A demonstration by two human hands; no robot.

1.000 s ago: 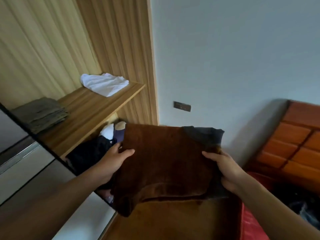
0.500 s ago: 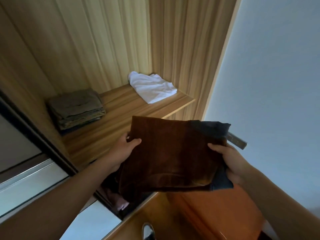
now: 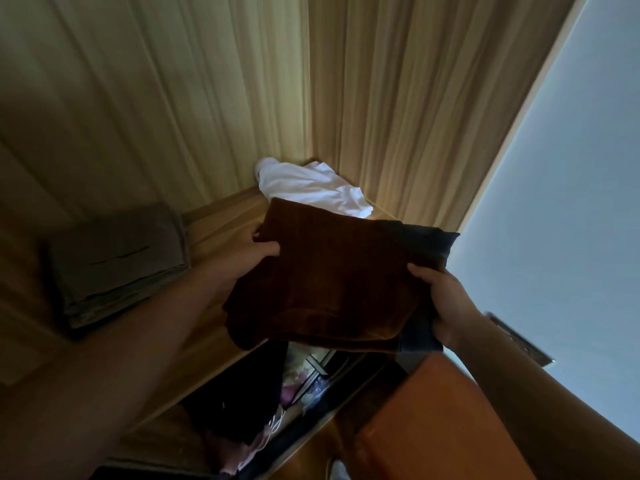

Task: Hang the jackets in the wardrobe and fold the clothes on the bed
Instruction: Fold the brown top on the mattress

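A folded brown velvety garment [image 3: 332,275], with a darker grey-blue layer showing along its right edge and underside, is held level in the air just above the front part of the wooden wardrobe shelf [image 3: 221,223], not yet resting on it. The left hand [image 3: 249,258] grasps its left edge, thumb on top and fingers tucked beneath, and the right hand [image 3: 446,299] clasps the right edge the same way, thumb over the top fold. It looks soft and limp, moderately thick, and likely light; the near edge sags a little between the hands, so the folds would probably slide apart if held by one side only. Holding both short edges with fingers underneath, as here, seems the sound way to keep the stack square. On the shelf behind it lies a crumpled white cloth [image 3: 311,188] in the back corner, partly hidden by the brown garment's far edge, and to the left, well apart, sits a neat pile of folded olive-grey fabric [image 3: 117,261]. The bare wood between those two looks like the natural place to set the garment down. Below the shelf, dark hanging clothes [image 3: 249,403] show in shadow, and an orange-brown padded panel [image 3: 433,427] fills the lower right, beside a pale blue-grey wall [image 3: 571,202].
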